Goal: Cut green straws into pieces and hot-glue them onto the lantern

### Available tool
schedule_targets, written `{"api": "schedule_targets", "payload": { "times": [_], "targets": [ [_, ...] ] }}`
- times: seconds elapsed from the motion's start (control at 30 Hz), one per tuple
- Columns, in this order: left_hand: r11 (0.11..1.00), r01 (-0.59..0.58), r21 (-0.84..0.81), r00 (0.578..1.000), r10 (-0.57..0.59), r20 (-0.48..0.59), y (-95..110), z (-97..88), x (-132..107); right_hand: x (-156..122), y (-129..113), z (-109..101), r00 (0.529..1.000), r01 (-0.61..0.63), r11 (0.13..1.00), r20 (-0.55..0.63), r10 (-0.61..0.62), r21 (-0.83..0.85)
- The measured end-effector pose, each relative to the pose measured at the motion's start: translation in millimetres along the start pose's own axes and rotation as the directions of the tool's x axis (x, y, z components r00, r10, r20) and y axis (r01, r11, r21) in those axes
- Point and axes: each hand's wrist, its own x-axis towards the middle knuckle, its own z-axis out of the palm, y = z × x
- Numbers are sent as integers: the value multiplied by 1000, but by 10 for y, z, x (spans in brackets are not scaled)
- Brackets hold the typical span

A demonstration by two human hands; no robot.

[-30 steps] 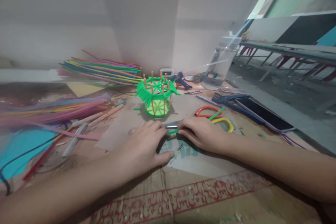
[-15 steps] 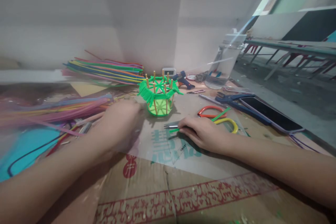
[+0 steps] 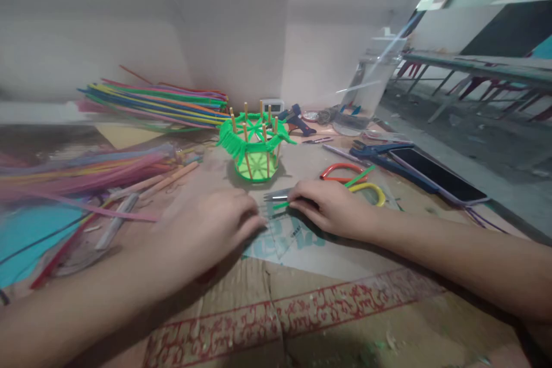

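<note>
My right hand (image 3: 330, 204) is closed around a green pipe cleaner (image 3: 281, 206), whose short end pokes out on the left and whose longer end (image 3: 362, 175) angles up behind the hand. Beneath the same hand lies a cutting tool with thin metal tips (image 3: 278, 198), a red loop handle (image 3: 342, 172) and a yellow one (image 3: 374, 192); my palm hides its middle. My left hand (image 3: 219, 218), somewhat blurred, hovers left of those tips, fingers loosely curled, thumb and forefinger apart, nothing visible between them. Behind both hands stands a small green basket (image 3: 256, 146) of pipe cleaners and upright wooden sticks.
Bundles of coloured pipe cleaners (image 3: 159, 104) lie at back left, near a blue sheet (image 3: 26, 244). A blue glue gun (image 3: 299, 121) and a small digital display (image 3: 272, 107) stand behind the basket. A phone (image 3: 440, 175) rests on blue pliers (image 3: 392, 161) beside the table's right edge.
My left hand has moved right, from beside the basket towards the tool's tips. My right hand keeps its place on the green pipe cleaner. The whole view has shifted slightly.
</note>
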Motion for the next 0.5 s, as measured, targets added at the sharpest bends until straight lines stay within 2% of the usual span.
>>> {"api": "schedule_targets", "payload": {
  "times": [0.03, 0.1, 0.2, 0.3, 0.4, 0.5],
  "targets": [
    [996, -84, 13, 994, 83, 66, 74, 15, -22, 4, 0, -1, 1000, 25, 999, 9, -25, -22],
    [989, -149, 5, 986, 148, 78, 151, 42, -31, 15, 2, 0, 998, 58, 996, 32, -56, -63],
    [997, -75, -34, 997, 76, 35, 121, 78, 5, 36, 7, 10, 996, 86, 993, 40, -83, -78],
    [997, -15, -80, 999, 19, 47, 55, 128, 44, 56, 11, 27, 991, 132, 989, 22, -131, -64],
    [994, -17, -107, 997, 24, 69, 44, 162, 60, 71, 8, 43, 985, 175, 981, 7, -175, -81],
    [994, -31, -100, 997, 37, 64, 65, 115, 47, 79, 4, 44, 984, 180, 979, 13, -180, -98]
  ]
}}
